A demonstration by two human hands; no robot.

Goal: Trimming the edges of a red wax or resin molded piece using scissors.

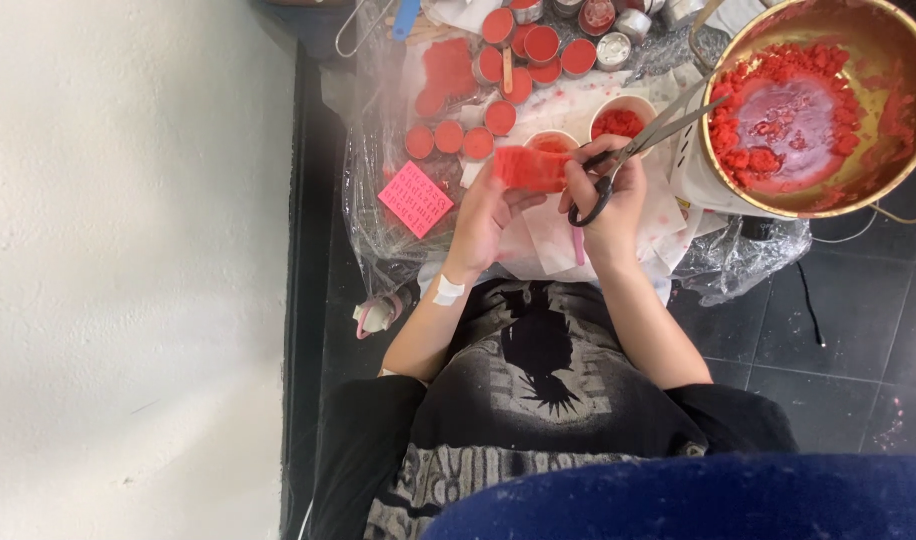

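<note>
Pink label sheet [415, 199]: one square card, bright pink, printed with rows of small dark marks. It lay tilted like a diamond on the clear plastic sheet [363, 160] that covered my work surface, at the left edge of my things, just left of my left hand [486, 212] and below a row of small round red-filled tins [448, 138].

Round tins: a cluster of small metal ones stood beyond the card toward the top, most filled red, a few silver.

No signs or screens were in my view.
</note>
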